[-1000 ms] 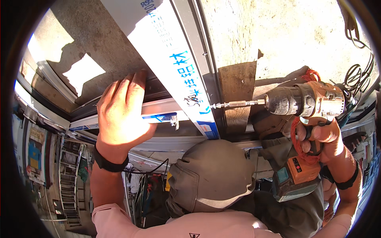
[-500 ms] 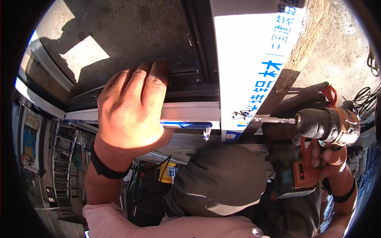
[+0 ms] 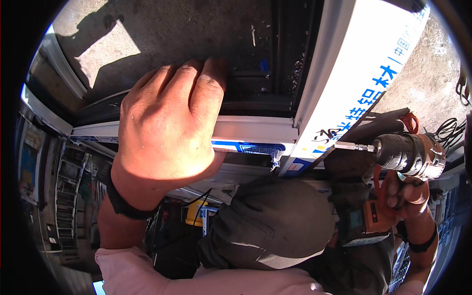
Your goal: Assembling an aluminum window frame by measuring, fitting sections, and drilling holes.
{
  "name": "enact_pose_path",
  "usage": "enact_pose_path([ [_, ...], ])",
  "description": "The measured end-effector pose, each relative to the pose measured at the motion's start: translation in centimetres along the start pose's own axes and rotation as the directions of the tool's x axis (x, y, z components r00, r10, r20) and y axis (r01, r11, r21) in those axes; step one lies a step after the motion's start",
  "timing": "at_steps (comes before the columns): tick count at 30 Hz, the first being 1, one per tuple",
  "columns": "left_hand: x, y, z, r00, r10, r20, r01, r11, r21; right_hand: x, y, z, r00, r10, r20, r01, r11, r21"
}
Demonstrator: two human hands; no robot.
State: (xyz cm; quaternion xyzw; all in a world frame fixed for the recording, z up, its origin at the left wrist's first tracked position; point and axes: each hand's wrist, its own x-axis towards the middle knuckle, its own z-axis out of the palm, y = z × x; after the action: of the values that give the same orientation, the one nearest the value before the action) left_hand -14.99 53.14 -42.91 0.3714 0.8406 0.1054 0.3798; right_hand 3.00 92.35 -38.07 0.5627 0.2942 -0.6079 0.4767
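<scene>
My left hand is closed over the white aluminium rail of a frame, its fingertips hidden past the dark far edge. In my right hand, at the right, is a cordless drill with an orange and dark body. Its long driver bit points left at the outer side of a wide white profile covered in film with blue lettering. The tip lies close to that profile's near end; whether it touches, I cannot tell. This profile meets the rail at a corner, where torn film hangs.
Dark inner strips run along the frame. Concrete floor lies beyond. Black cables and an orange cord are at the right. A dark cap fills the lower middle; a yellow container stands behind it.
The wide profile now slants further right, and the frame corner has shifted right in view. The drill sits slightly further right, with its bit tip further from the profile's face. Both grips stay the same.
</scene>
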Motion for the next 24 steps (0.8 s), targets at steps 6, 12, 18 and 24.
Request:
enact_pose_path([
  [6,0.0,0.0,0.1,1.000,-0.004,0.004,0.004,1.000,0.013,0.6,2.9,-1.5,0.969,-0.213,0.128,0.187,0.964,0.186],
  [12,0.0,0.1,0.3,1.000,-0.010,-0.015,0.011,1.000,0.024,1.5,1.0,0.0,0.978,-0.117,0.173,0.103,0.991,0.088],
  [18,0.0,0.0,0.4,0.998,0.019,-0.056,-0.018,1.000,0.009,1.6,1.3,1.1,0.949,-0.241,0.202,0.213,0.965,0.151],
  [24,0.2,0.3,0.2,1.000,0.002,-0.021,-0.002,1.000,0.021,1.4,1.5,1.3,0.956,-0.245,0.159,0.221,0.963,0.155],
])
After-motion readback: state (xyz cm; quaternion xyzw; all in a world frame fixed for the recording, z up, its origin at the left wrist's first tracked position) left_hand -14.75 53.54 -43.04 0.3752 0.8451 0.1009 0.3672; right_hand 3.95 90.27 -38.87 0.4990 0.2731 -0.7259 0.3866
